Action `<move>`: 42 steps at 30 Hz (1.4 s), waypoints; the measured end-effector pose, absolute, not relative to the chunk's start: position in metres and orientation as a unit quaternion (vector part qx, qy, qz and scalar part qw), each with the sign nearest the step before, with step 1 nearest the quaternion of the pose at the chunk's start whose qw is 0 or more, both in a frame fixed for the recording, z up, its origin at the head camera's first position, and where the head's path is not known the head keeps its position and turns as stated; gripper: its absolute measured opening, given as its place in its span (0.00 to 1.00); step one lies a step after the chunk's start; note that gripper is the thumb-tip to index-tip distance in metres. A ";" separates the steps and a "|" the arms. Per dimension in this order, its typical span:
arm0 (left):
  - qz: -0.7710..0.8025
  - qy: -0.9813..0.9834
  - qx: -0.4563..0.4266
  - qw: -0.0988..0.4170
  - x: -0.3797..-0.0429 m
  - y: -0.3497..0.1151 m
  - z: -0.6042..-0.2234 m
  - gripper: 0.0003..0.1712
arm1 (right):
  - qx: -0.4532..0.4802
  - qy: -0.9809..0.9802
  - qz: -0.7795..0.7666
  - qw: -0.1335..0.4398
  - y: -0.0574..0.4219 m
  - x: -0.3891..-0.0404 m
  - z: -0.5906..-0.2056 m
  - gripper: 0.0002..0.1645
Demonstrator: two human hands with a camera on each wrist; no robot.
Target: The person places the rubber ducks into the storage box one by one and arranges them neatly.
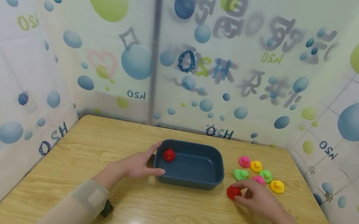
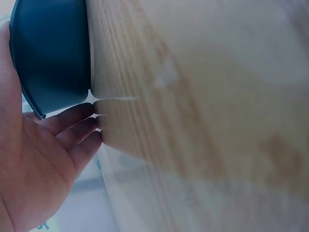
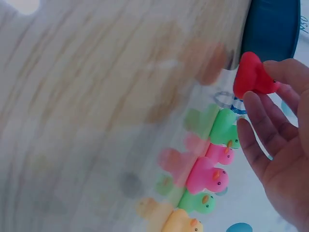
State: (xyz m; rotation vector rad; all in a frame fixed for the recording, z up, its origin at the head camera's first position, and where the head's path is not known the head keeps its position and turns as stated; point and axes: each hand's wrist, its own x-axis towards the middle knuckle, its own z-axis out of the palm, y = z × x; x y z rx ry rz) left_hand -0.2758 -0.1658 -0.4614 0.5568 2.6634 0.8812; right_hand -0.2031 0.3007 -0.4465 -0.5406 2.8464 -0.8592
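Head view: right hand [image 1: 260,198] pinches a red duck [image 1: 232,192]; left hand [image 1: 138,165], grip loose, touches the blue box [image 1: 196,170].

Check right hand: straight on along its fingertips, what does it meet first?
Leading with the red toy it pinches, the right hand would likely meet the dark blue bin first, at its right end near the front corner. Height is unclear: it might pass over instead.

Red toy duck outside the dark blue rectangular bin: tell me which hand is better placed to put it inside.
Right, I'd judge: the right hand pinches the red toy duck near the right end of the dark blue rectangular bin; the left hand touches the opposite end.
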 end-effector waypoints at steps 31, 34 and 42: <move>0.299 0.925 0.189 0.139 -0.277 -0.165 -0.461 0.68 | -0.225 0.914 -0.329 -0.077 0.260 -0.206 -0.409 0.21; 0.300 0.925 0.189 0.141 -0.277 -0.165 -0.461 0.68 | -0.217 0.918 -0.326 -0.066 0.254 -0.210 -0.408 0.20; 0.300 0.924 0.187 0.142 -0.277 -0.165 -0.461 0.68 | -0.221 0.913 -0.339 -0.046 0.243 -0.223 -0.413 0.21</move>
